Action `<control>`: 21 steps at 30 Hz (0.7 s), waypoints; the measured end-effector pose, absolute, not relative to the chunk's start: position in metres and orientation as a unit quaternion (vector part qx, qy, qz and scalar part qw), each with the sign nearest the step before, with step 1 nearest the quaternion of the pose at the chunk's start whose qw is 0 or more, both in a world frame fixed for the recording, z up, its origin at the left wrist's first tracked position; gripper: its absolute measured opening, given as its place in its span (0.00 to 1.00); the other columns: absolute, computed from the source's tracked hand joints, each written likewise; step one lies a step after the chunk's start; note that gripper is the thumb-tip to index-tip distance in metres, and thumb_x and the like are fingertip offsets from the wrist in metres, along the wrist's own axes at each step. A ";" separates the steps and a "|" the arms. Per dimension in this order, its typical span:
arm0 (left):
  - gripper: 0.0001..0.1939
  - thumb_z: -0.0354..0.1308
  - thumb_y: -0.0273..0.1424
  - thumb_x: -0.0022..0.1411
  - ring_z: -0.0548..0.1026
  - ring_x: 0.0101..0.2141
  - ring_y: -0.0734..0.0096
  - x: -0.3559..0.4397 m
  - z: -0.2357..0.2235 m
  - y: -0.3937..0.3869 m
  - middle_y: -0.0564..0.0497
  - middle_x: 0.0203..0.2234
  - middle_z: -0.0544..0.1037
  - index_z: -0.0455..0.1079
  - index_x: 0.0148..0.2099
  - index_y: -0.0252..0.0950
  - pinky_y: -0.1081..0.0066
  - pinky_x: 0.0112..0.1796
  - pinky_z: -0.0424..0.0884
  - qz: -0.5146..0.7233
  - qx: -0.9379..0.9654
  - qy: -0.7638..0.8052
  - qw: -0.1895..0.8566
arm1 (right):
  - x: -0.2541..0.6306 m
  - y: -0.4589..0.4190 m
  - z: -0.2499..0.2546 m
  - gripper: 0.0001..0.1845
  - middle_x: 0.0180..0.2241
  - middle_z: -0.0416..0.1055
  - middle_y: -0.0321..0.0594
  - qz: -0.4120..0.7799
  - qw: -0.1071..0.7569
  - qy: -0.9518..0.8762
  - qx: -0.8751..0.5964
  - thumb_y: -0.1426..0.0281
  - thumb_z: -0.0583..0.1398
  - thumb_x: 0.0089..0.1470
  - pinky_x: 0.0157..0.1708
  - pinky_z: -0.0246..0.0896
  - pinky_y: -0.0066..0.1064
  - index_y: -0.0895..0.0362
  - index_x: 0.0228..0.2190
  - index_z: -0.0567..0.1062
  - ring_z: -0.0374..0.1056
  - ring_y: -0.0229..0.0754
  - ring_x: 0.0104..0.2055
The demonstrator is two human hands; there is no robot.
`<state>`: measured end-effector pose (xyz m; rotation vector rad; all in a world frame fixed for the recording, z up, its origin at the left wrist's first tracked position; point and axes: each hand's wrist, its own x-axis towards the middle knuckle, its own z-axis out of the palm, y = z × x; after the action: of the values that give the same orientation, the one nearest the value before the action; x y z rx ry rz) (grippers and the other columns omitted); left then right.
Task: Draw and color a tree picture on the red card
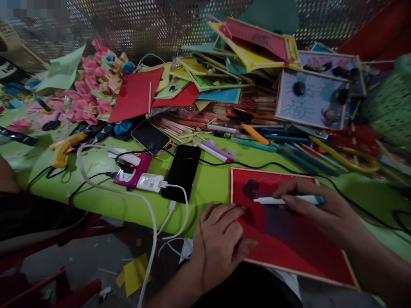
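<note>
In the head view, a red sheet [316,263] edged with thin pale wooden strips lies at the near edge of the green table. It carries a dark purple shape [278,220]. My right hand [334,218] grips a white marker [268,200] with a green end between thumb and fingers. The marker's tip is over the upper part of the purple shape; whether it touches cannot be made out. Resting on the sheet's left side is my left hand [221,237], its fingers apart, loosely bent and holding nothing.
Left of the sheet lie a black phone [182,173] and a magenta power strip [143,164] with white cables. A yellow glue gun [64,149] is farther left. Markers, scissors [346,160] and framed pictures [313,98] crowd the back. A black cable [269,164] runs behind the sheet.
</note>
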<state>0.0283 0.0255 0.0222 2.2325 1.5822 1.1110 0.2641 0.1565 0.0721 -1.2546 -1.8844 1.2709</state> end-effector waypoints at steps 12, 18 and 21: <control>0.19 0.52 0.40 0.86 0.81 0.58 0.64 0.028 0.023 0.026 0.51 0.57 0.88 0.74 0.41 0.41 0.60 0.63 0.71 0.380 0.752 0.528 0.100 | 0.273 0.158 0.065 0.20 0.30 0.80 0.39 0.457 0.285 -0.689 -0.485 0.45 0.70 0.62 0.29 0.63 0.31 0.48 0.33 0.88 0.70 0.43 0.29; 0.21 0.50 0.42 0.87 0.82 0.57 0.64 0.028 0.024 0.028 0.52 0.57 0.88 0.73 0.40 0.41 0.60 0.62 0.71 0.386 0.752 0.524 0.106 | 0.269 0.161 0.067 0.25 0.29 0.79 0.39 0.448 0.297 -0.676 -0.505 0.41 0.70 0.59 0.29 0.63 0.32 0.49 0.31 0.86 0.69 0.43 0.29; 0.20 0.51 0.42 0.86 0.83 0.57 0.65 0.028 0.024 0.028 0.52 0.56 0.88 0.73 0.40 0.41 0.60 0.62 0.71 0.386 0.752 0.524 0.103 | 0.268 0.162 0.069 0.27 0.29 0.79 0.40 0.447 0.295 -0.672 -0.511 0.39 0.69 0.58 0.29 0.64 0.33 0.50 0.31 0.86 0.69 0.43 0.29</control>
<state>0.0281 0.0280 0.0242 2.2183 1.5464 1.1401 0.2683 0.1618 0.0691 -1.3606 -1.7896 1.1885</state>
